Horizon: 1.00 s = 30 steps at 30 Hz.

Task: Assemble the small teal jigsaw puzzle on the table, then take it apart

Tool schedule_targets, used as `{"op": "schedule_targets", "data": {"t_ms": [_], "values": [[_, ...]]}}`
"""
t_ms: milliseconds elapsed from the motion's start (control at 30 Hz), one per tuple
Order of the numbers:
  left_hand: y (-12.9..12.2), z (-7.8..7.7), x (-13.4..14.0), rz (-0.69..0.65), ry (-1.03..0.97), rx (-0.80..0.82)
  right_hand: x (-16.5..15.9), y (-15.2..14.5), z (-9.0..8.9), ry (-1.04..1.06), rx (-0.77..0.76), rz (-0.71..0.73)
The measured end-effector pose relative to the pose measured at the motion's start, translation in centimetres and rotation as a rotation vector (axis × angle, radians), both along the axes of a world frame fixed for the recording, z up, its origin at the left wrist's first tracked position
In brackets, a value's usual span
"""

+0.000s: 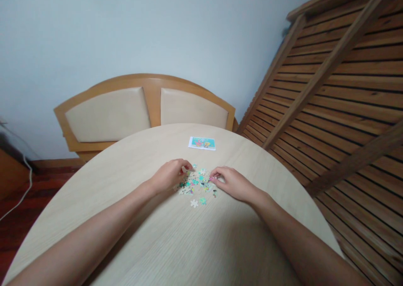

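Note:
A loose pile of small jigsaw puzzle pieces (pixel 195 181), mostly teal, green and white, lies between my two hands on the round table (pixel 151 244). My left hand (pixel 170 175) rests at the pile's left side with its fingers curled in; what they hold, if anything, is hidden. At the right side, my right hand (pixel 234 183) pinches a pinkish puzzle piece (pixel 213 178) between thumb and fingertips. Nearer to me, a white piece (pixel 194 203) and a green-teal piece (pixel 203 201) lie apart from the pile.
Beyond the pile lies a picture card (pixel 203 143) with cartoon figures on teal. A padded wooden headboard (pixel 151 82) stands behind the table against the pale wall. Wooden slats (pixel 340 93) lean along the right. A white cable (pixel 30 181) hangs at the far left.

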<state>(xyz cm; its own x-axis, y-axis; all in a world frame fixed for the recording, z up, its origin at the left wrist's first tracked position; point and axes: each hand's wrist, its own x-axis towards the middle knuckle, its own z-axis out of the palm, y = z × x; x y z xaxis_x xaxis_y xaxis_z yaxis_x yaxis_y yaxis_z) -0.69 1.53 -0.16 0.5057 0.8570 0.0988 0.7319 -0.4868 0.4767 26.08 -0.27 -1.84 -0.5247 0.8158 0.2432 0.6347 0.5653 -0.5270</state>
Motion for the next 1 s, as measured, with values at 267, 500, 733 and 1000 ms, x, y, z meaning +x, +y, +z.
{"op": "schedule_targets", "data": {"t_ms": [267,500,733,1000], "values": [[-0.7,1.1,-0.3,-0.231,0.089,0.001,0.2,-0.8,0.6,-0.057,0.07,0.137],[-1.3,1.1,0.2,-0.345,0.204,0.008,0.5,-0.6,0.0,-0.05,-0.007,0.144],[-1.3,1.1,0.2,-0.382,0.157,-0.058,0.4,-0.6,0.3,-0.008,-0.059,0.167],[-1.4,1.5,0.3,-0.342,0.197,-0.097,-0.1,-0.7,0.3,-0.026,-0.1,0.144]]}}
